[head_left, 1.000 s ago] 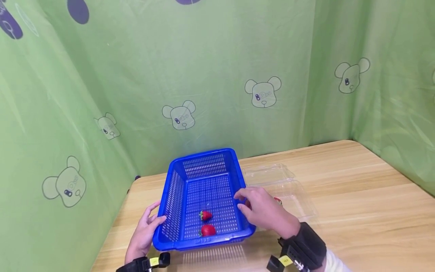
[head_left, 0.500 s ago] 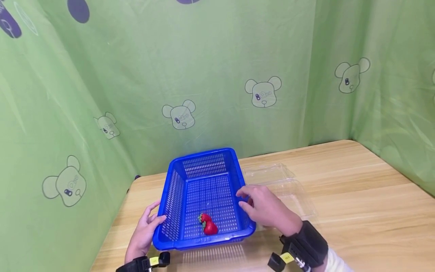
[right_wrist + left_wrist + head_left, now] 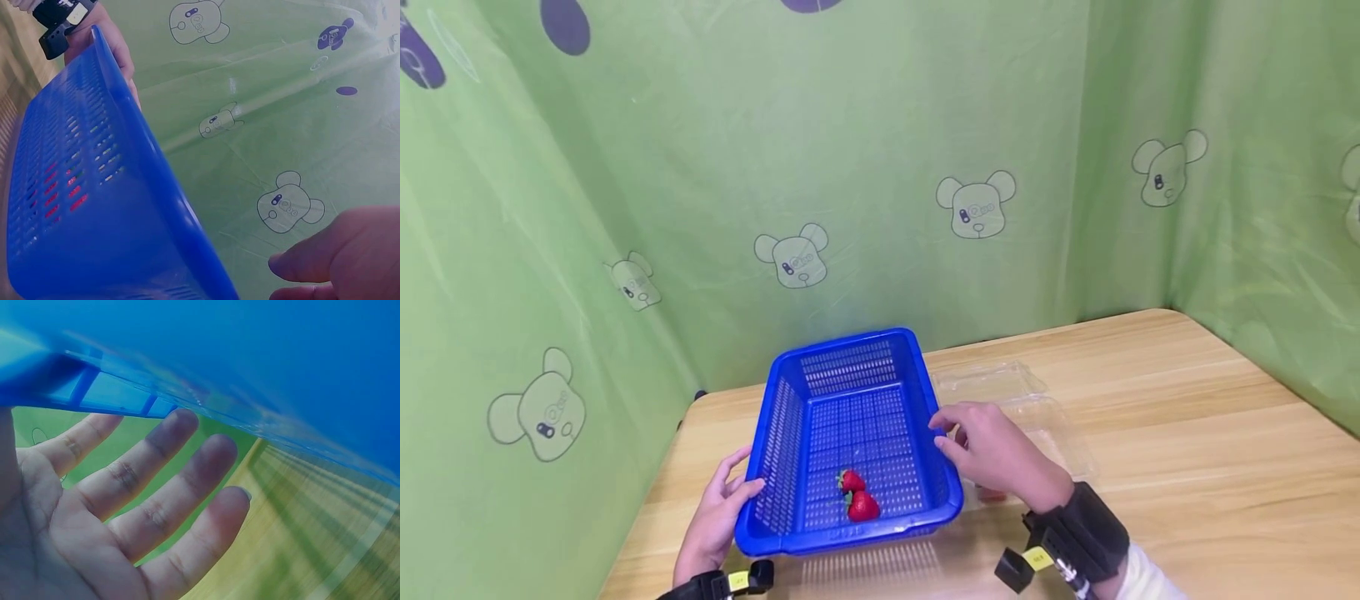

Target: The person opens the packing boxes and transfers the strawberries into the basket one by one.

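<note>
Now our left hand (image 3: 715, 518) grips the basket's (image 3: 853, 429) left edge, our right hand (image 3: 1000, 454) loosely parted, empty. A slip there could roll the strawberries (image 3: 863, 506).

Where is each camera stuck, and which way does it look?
Head: on the person's head, facing forward and down at the blue basket and green curtain; left grip and right grip show.
Left wrist: strapped there, facing the basket's outside; only the left grip shows.
Right wrist: strapped there, looking past the basket's side to the curtain; part of the right grip shows, plus the left grip.
Head and right wrist share the basket, curtain and both grips.
</note>
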`<control>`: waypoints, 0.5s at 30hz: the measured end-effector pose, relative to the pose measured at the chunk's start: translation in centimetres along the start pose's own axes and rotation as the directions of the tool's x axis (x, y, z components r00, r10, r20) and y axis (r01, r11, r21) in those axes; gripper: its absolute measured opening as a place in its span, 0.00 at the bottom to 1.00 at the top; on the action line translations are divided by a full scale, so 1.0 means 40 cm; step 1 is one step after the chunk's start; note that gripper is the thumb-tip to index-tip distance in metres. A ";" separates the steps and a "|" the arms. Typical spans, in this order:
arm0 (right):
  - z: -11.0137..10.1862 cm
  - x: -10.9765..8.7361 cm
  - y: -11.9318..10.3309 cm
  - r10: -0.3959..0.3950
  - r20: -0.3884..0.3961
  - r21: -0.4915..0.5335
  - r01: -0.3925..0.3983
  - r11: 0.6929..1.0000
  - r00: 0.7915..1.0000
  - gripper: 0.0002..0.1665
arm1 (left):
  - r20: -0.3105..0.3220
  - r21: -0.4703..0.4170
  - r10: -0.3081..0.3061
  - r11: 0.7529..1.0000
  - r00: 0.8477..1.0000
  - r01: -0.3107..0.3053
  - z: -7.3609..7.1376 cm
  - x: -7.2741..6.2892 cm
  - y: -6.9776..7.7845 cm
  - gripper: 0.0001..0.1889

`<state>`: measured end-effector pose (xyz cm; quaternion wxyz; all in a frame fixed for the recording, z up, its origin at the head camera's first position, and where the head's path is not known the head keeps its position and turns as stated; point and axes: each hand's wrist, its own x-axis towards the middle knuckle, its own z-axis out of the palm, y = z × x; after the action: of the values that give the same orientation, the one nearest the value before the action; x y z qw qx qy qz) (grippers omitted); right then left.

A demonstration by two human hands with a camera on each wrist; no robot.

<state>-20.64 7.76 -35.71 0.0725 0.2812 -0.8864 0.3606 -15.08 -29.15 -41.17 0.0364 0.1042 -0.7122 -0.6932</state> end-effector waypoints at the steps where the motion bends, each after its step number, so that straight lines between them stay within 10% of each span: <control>1: 0.000 0.000 0.002 0.010 0.001 0.004 -0.010 1.000 1.000 0.10 | 0.003 -0.005 0.001 1.000 1.000 -0.001 -0.001 -0.001 -0.001 0.30; 15: -0.019 0.007 0.036 0.033 -0.021 -0.019 -0.034 0.999 0.999 0.10 | -0.006 0.010 -0.004 1.000 1.000 0.004 0.003 -0.007 0.008 0.30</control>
<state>-21.72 8.99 -35.90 0.0782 0.2619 -0.8936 0.3561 -14.86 -28.96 -40.82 0.0366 0.1079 -0.7153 -0.6894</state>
